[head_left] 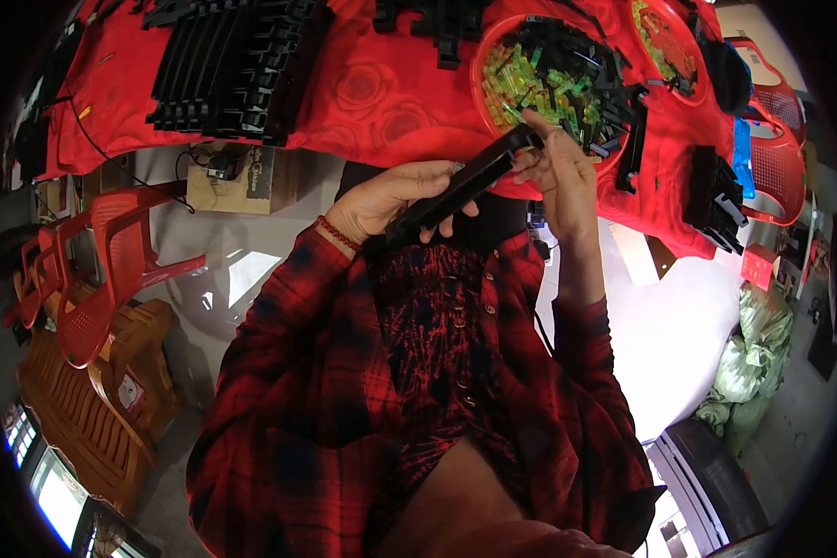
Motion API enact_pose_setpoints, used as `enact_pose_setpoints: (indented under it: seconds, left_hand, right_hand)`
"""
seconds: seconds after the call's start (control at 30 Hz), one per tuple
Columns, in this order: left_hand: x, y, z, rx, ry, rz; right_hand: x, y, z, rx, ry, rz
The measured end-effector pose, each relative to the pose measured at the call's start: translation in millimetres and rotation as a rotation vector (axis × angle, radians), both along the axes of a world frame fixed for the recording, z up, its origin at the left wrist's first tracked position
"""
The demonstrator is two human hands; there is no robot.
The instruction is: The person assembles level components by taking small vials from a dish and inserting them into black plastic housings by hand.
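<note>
A long black plastic bar [463, 189] is held slantwise in front of my body, its far end up and to the right. My left hand [388, 197] grips its near part, thumb on top and fingertips showing below. At the other end, my right hand [567, 172] has its fingers bent around the tip; whether a small piece is also between them I cannot make out. Just beyond the right hand stands a red round basin [479, 79] with small yellow-green translucent pieces [521, 88] and black pieces [567, 46] in it.
A table with a red rose-patterned cloth [363, 88] spans the far side. On it lie a row of black slatted parts [219, 70], a second red basin [702, 70] and a black part [713, 200]. Red plastic chairs [112, 270] and a wooden bench [79, 381] stand to the left.
</note>
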State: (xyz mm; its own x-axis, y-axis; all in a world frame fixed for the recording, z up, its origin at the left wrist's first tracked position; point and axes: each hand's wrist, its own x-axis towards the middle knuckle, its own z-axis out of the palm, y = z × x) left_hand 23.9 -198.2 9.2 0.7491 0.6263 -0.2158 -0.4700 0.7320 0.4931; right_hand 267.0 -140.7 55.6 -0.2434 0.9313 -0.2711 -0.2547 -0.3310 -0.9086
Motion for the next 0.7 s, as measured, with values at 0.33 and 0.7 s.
enact_pose_setpoints:
  seconds: [0.33, 0.7]
  left_hand:
    - [2, -12, -22, -0.107, -0.180, 0.284]
    - [11, -18, -32, -0.300, -0.160, 0.346]
  right_hand:
    - [9, 25, -27, 0.733, -0.886, -0.048]
    - [-11, 34, -34, 0.797, -1.377, 0.101]
